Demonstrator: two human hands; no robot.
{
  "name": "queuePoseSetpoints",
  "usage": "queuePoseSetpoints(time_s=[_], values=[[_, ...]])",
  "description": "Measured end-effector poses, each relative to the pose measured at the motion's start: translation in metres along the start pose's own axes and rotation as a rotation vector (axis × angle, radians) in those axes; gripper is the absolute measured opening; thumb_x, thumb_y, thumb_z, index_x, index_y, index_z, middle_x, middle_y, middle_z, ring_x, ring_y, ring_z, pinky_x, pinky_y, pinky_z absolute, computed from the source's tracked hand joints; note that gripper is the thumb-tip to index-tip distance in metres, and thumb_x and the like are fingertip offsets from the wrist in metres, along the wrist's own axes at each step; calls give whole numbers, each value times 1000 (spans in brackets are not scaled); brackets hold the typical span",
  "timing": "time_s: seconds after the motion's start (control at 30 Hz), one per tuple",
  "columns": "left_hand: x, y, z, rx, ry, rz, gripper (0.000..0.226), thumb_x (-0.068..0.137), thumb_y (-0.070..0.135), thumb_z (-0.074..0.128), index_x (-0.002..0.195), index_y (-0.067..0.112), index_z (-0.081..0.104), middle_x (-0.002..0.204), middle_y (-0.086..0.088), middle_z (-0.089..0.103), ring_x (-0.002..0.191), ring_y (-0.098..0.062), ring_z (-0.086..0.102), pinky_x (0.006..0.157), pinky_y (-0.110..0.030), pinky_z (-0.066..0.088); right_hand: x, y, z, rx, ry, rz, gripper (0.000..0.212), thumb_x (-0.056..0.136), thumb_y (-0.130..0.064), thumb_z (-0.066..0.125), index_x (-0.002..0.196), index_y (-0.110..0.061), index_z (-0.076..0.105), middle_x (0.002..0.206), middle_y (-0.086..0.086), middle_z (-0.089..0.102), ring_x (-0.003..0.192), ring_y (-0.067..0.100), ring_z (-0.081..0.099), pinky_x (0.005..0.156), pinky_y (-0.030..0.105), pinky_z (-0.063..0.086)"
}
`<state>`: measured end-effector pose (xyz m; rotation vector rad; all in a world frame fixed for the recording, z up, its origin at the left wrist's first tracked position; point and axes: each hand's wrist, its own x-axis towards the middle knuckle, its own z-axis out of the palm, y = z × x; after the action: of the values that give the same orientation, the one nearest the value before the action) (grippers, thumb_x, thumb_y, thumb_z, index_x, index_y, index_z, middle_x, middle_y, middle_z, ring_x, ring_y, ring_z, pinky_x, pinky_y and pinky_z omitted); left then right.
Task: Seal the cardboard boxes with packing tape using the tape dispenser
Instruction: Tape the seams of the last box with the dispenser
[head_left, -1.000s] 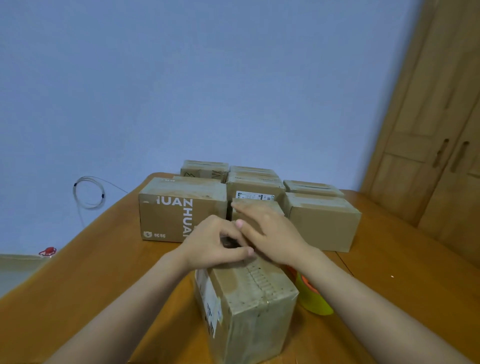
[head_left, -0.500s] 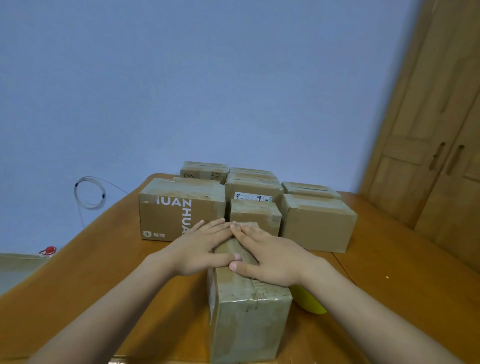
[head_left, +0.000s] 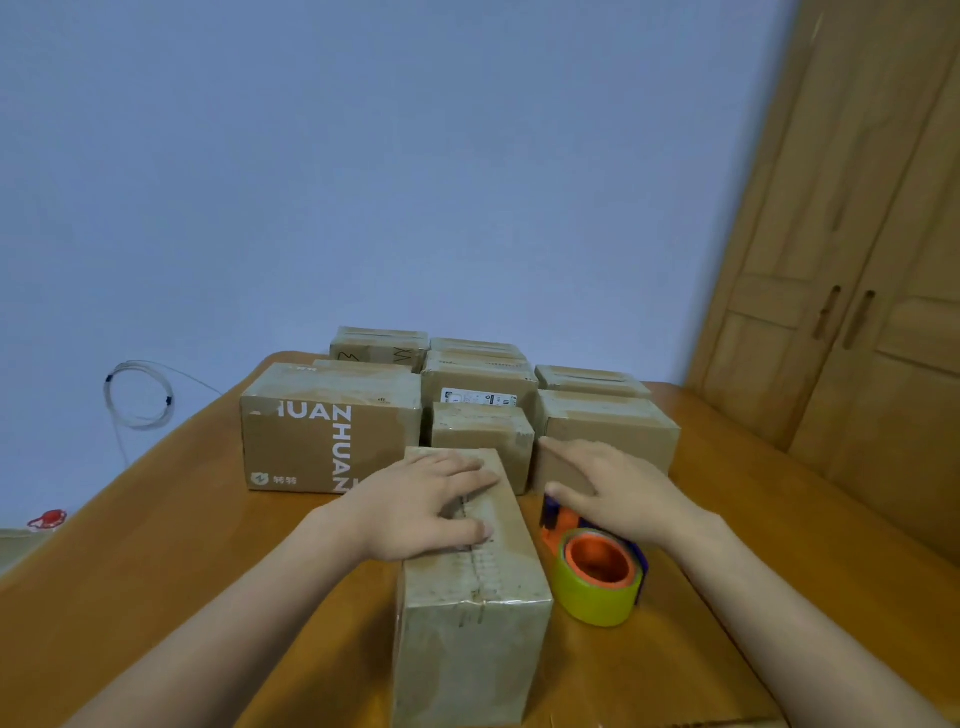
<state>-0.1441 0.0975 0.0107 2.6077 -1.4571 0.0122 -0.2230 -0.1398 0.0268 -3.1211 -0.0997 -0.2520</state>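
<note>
- Nearest cardboard box (head_left: 470, 597) stands on the wooden surface (head_left: 156, 571), long axis running away from the camera, top seam covered by tape.
- Left hand (head_left: 421, 506) lies flat on the far half of that box's top, fingers straight and spread across the seam; grip released, palm pressing down.
- Right hand (head_left: 618, 493) is off the box, to its right, above the tape dispenser (head_left: 597, 566). Fingers extended and loose, thumb pointing toward the box; grip released. Cannot tell whether the palm touches the dispenser's handle end.
- Tape dispenser sits on the surface just beside the box's right side: orange core, yellow-green roll facing the camera, blue frame behind it.
- Behind: cluster of closed cardboard boxes (head_left: 605, 431) in rows; the big one at left, printed box (head_left: 330, 428), reads "ZHUAN" in white.
- Small box (head_left: 483, 436) is right behind the nearest one, touching or nearly so.
- Blue wall (head_left: 415, 156) at back with a coiled white cable (head_left: 137, 395); wooden wardrobe doors (head_left: 857, 312) at right.
</note>
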Motion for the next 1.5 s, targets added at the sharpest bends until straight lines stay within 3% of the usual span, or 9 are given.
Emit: queuePoseSetpoints(time_s=[0.13, 0.23, 0.57, 0.77, 0.87, 0.97, 1.1, 1.23, 1.5], values=[[0, -1, 5, 6, 3, 1, 76, 82, 68, 23, 152, 37, 15, 161, 10, 11, 147, -7, 5, 115, -24, 3, 0, 43, 33, 29, -374, 252, 90, 90, -43, 58, 154, -24, -2, 150, 8, 36, 131, 24, 41, 103, 34, 41], [0, -3, 7, 9, -11, -6, 79, 81, 72, 21, 152, 39, 14, 161, 10, 10, 147, -8, 5, 115, -25, 3, 3, 56, 54, 204, -487, 312, 91, 84, -28, 67, 153, -19, 8, 135, 5, 48, 114, 20, 52, 92, 30, 48], [-3, -1, 5, 4, -2, -24, 76, 82, 70, 24, 151, 40, 16, 160, 11, 13, 147, -9, 9, 117, -30, 10, 20, 51, 95, 232, -83, 453, 68, 79, -18, 74, 139, -19, 42, 125, 5, 57, 108, 21, 59, 83, 30, 54], [2, -6, 8, -111, 14, -15, 70, 87, 65, 40, 150, 38, 24, 157, 15, 17, 145, -5, 12, 118, -33, 11, 15, 52, 58, 232, 383, 127, 68, 75, 10, 57, 136, -20, 50, 99, -2, 42, 104, 22, 48, 75, 31, 43], [6, -4, 5, -438, 146, -3, 41, 94, 45, 53, 133, 32, 50, 137, 19, 47, 123, 1, 44, 106, -27, 37, 15, 46, 28, 275, 530, -19, 67, 70, 16, 57, 129, -18, 58, 107, -1, 51, 106, 22, 51, 76, 33, 47], [12, 6, -1, -843, 385, -118, 23, 98, 33, 48, 111, 22, 64, 112, 8, 65, 102, -1, 60, 88, -16, 45, 16, 36, 4, 202, 606, -136, 80, 64, 20, 57, 132, -20, 55, 129, 1, 54, 120, 18, 47, 94, 31, 43], [21, 26, -21, -1297, 410, -268, 51, 98, 48, 35, 92, 9, 67, 90, -5, 73, 85, -17, 68, 82, -27, 51, 21, 20, -17, 153, 675, -209, 84, 57, 22, 58, 132, -18, 57, 134, 1, 55, 122, 13, 42, 97, 28, 36], [23, 36, -36, -1444, 434, -270, 56, 93, 58, 37, 82, 10, 63, 73, -4, 67, 69, -15, 61, 77, -32, 51, 25, 11, -27, 91, 709, -292, 76, 59, 15, 54, 129, -15, 59, 130, 3, 57, 117, 19, 47, 91, 31, 44], [25, 25, -40, -1493, 421, -157, 22, 96, 31, 49, 87, 14, 60, 68, 4, 61, 67, -8, 57, 76, -27, 47, 28, 0, -34, 106, 759, -319, 66, 67, 10, 53, 129, -13, 58, 123, 5, 61, 112, 18, 48, 81, 34, 50]])
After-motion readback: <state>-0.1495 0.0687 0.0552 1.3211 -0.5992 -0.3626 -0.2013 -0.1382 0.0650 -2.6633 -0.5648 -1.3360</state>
